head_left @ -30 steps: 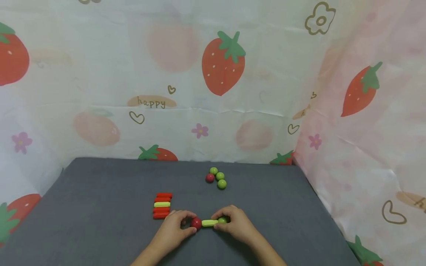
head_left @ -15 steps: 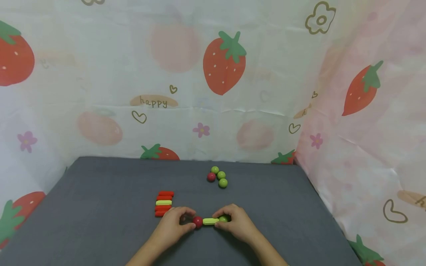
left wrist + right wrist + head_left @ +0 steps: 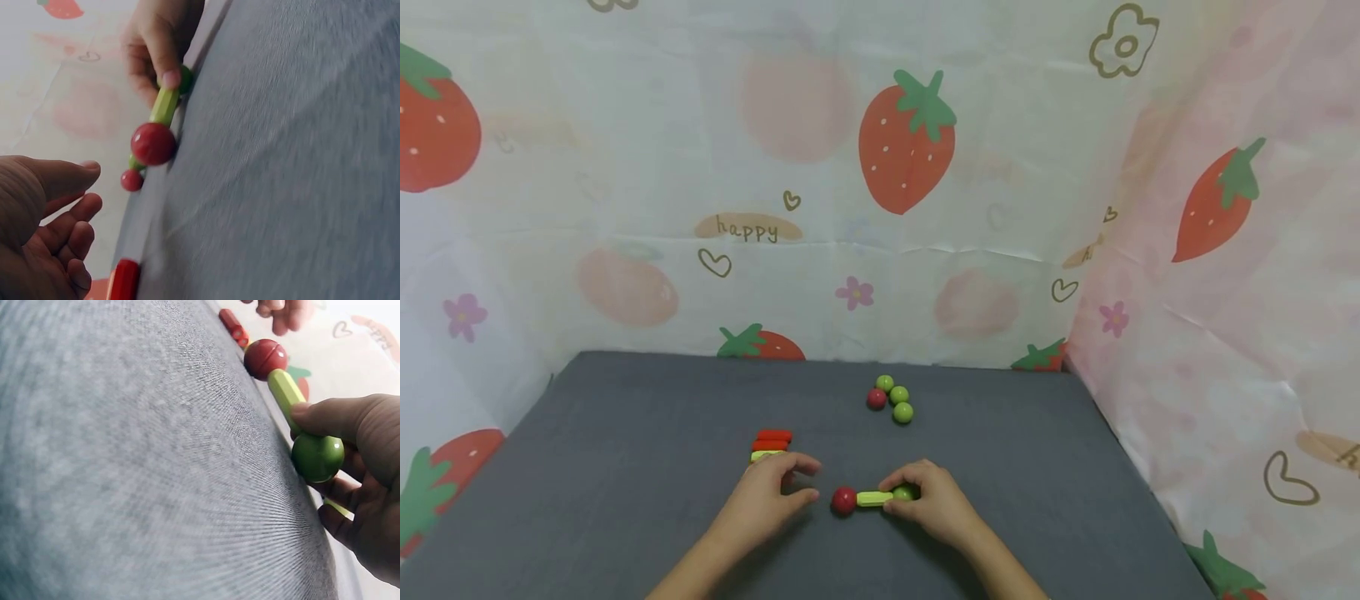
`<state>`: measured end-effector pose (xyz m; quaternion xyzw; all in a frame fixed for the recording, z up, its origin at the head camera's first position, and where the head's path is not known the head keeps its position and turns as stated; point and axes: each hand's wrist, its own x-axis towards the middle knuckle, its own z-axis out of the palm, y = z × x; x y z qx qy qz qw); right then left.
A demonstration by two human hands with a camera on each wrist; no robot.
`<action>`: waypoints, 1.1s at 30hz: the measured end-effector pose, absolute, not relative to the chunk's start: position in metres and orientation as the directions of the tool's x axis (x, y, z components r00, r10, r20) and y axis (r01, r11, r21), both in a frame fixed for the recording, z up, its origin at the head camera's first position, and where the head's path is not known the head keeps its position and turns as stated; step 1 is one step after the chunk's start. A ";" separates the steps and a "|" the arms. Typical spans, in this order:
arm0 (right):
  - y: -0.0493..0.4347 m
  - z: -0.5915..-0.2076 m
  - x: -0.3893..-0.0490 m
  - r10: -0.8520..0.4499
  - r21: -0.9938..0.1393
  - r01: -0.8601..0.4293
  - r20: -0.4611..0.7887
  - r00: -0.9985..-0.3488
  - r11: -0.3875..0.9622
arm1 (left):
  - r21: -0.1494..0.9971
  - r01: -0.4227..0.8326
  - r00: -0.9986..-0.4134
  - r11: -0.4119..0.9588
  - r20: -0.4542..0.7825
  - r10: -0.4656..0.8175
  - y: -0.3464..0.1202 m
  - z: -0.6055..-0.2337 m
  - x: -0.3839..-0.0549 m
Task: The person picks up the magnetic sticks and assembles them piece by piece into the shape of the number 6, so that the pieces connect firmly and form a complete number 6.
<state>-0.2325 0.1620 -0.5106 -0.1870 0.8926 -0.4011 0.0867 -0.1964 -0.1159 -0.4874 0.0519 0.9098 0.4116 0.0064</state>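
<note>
A yellow-green rod (image 3: 874,499) lies near the front of the dark table, with a red ball (image 3: 844,501) at its left end and a green ball (image 3: 317,456) at its right end. My right hand (image 3: 934,504) pinches the rod close to the green ball, thumb on the near side. Just left of the red ball, my left hand (image 3: 763,498) hovers with thumb and fingers apart, holding nothing. Behind that hand are red rods (image 3: 773,435) and a yellow rod (image 3: 766,456) in a stack of sticks, partly hidden by it.
Farther back on the grey tabletop (image 3: 1000,433) sit a loose red ball (image 3: 876,399) and several green balls (image 3: 899,395) in a cluster. A strawberry-print cloth (image 3: 820,167) hangs behind the table and along its sides.
My left hand has let go of the red ball and drawn back to the left, now covering part of the rod stack. My right hand keeps its pinch in the same place.
</note>
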 end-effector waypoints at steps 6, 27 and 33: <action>0.163 -0.511 -0.234 -0.403 -0.748 -0.261 -0.010 -0.915 0.610 | 0.725 0.090 -0.996 0.682 0.078 0.048 -0.135 -0.486 -0.198; 0.163 -0.512 -0.234 -0.395 -0.760 -0.251 -0.008 -0.919 0.599 | 0.602 0.169 -0.983 0.781 0.160 0.090 -0.186 -0.500 -0.207; 0.163 -0.509 -0.233 -0.395 -0.769 -0.242 -0.015 -0.918 0.592 | 0.592 0.173 -0.983 0.787 0.159 0.096 -0.188 -0.504 -0.207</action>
